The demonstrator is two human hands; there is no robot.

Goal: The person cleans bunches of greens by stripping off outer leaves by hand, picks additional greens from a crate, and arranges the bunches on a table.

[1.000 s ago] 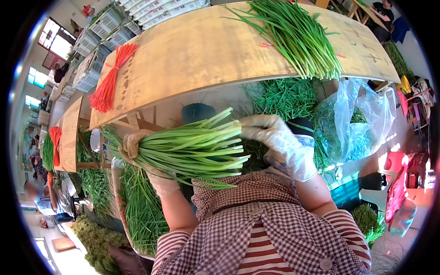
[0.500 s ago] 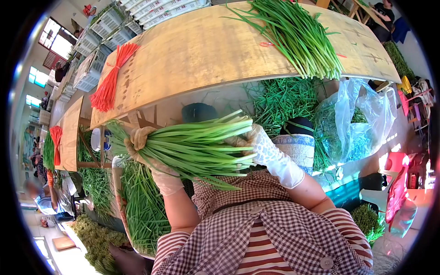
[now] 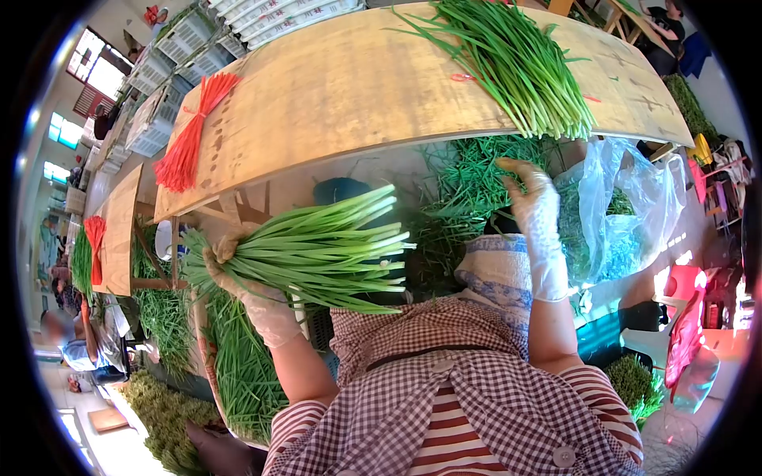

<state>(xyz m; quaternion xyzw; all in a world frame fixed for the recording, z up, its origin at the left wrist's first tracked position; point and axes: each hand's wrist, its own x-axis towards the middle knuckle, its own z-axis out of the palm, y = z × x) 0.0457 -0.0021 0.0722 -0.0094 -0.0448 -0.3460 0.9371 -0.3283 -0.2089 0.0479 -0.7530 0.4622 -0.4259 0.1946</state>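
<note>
My left hand, in a thin clear glove over tan finger covers, is closed around a bunch of garlic chives. The green leaves trail out to the left past my fist, and the pale cut ends fan to the right above my lap. Gloved the same way, my right hand is raised to the right of the bunch, its fingers curved and apart from the thumb, with nothing in them. Behind it, loose green leaves are heaped below the table edge.
Ahead stands a wooden table bearing a pile of chives and a bundle of red ties. A clear plastic bag stands at right. To my left is a container of chives. A person sits far left.
My right hand has left the stem ends and moved up and to the right, its fingers now apart. The bunch in my left hand has shifted slightly left.
</note>
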